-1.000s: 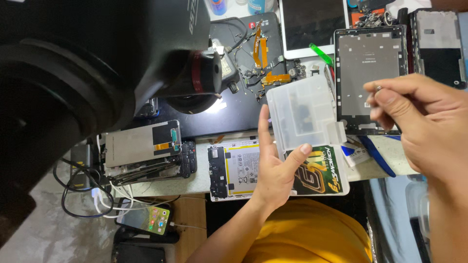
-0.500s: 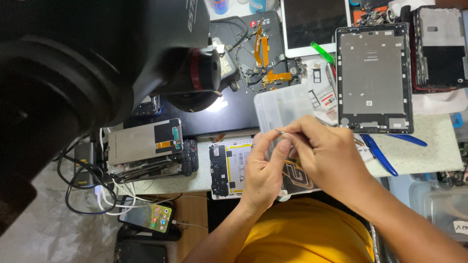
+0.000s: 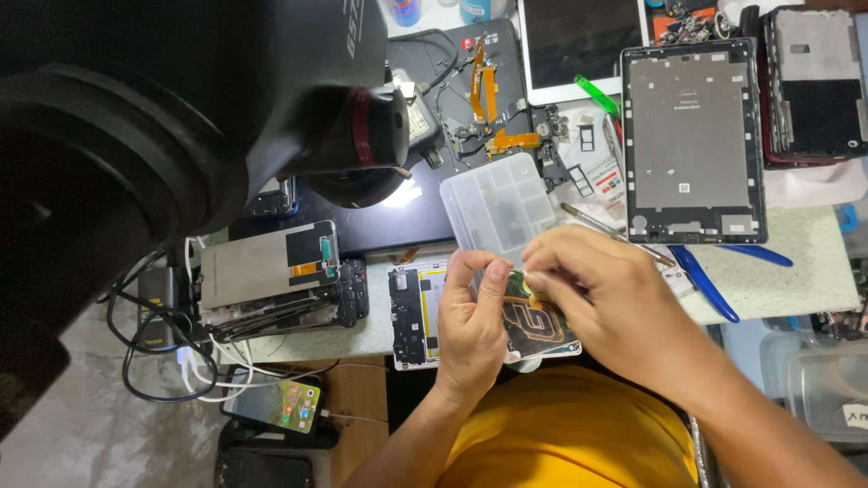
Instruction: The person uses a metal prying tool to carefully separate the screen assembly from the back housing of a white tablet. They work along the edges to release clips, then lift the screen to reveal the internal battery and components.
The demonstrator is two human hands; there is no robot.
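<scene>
Far left, a dismantled grey tablet chassis with exposed boards (image 3: pixel 271 276) lies on the pale tabletop (image 3: pixel 805 244). At centre, the left hand (image 3: pixel 475 330) and right hand (image 3: pixel 606 312) meet over an opened white-framed device with a dark patterned panel (image 3: pixel 425 312), fingertips pinched together on a small part too small to tell. A translucent plastic compartment box (image 3: pixel 497 203) lies just behind them. Right, a grey metal tablet back plate (image 3: pixel 692 140); blue-handled pliers (image 3: pixel 710 285) nearby.
</scene>
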